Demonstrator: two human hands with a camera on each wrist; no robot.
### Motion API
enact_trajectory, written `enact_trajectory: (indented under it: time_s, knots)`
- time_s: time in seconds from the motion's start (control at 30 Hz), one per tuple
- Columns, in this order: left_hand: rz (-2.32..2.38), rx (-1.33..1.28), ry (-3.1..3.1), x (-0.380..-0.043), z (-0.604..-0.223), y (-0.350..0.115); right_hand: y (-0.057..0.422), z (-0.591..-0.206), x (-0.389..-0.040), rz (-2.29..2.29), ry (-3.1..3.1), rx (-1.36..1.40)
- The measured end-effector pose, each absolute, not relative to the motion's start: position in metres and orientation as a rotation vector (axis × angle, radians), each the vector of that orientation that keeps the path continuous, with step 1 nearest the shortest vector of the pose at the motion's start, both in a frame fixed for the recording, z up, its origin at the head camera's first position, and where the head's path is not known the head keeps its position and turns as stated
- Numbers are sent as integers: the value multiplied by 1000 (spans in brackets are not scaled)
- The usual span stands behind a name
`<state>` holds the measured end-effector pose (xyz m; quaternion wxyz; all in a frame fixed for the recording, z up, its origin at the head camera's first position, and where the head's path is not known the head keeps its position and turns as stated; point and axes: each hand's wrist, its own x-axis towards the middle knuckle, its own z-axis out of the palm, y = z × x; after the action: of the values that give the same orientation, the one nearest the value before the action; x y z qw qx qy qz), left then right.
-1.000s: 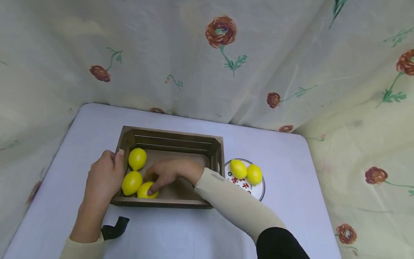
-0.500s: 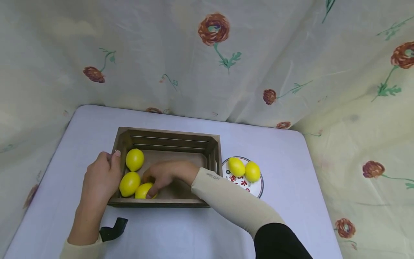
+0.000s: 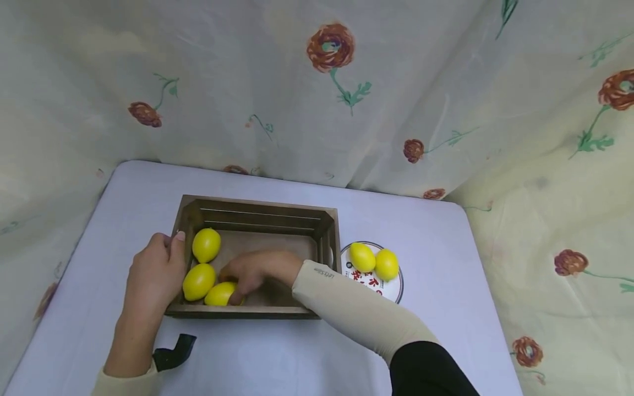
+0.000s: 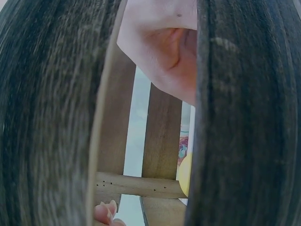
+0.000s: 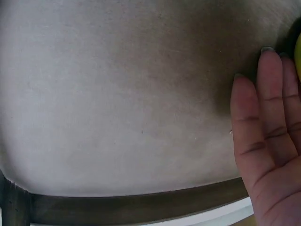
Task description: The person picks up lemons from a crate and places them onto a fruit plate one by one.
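A brown wooden crate (image 3: pixel 257 312) holds three yellow lemons in its left part. My left hand (image 3: pixel 157 275) grips the crate's left end, thumb along the rim. Inside the crate, my right hand (image 3: pixel 255 270) is at the front lemon (image 3: pixel 217 295), its thumb overlapping the lemon's right side. In the right wrist view the fingers (image 5: pixel 270 94) lie straight, and a sliver of lemon (image 5: pixel 298 59) shows past the fingertips. Another lemon (image 3: pixel 199 282) sits beside it, and a third lemon (image 3: pixel 206 245) lies farther back. Dark slats fill much of the left wrist view.
Right of the crate stands a white dark-rimmed plate (image 3: pixel 396 291) with two lemons (image 3: pixel 362 257) on it. A white-covered table (image 3: pixel 426 236) lies under everything. Floral curtains (image 3: pixel 277 82) hang behind and to the sides. A black bent piece (image 3: pixel 174 352) sits at my left wrist.
My right thumb has slid slightly to the right and down on the front lemon, uncovering more of it. The left hand keeps its hold on the crate, and the view has shifted a little.
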<state>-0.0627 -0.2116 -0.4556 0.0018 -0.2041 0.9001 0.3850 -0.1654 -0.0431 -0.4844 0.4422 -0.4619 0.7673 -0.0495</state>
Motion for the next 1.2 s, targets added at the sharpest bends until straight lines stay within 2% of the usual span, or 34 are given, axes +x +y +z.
enact_trajectory:
  time_s: [0.53,0.87,1.2]
  knots:
    - [1192,-650,2823,-60,-457,-213,-45,-477,-162,-165,1922,-1122]
    - [1214,-631,2814,-64,-456,-213,-41,-471,-172,-231,1933,-1081]
    - [1214,-654,2807,-63,-456,-214,-37,-461,-185,-479,1983,-1227]
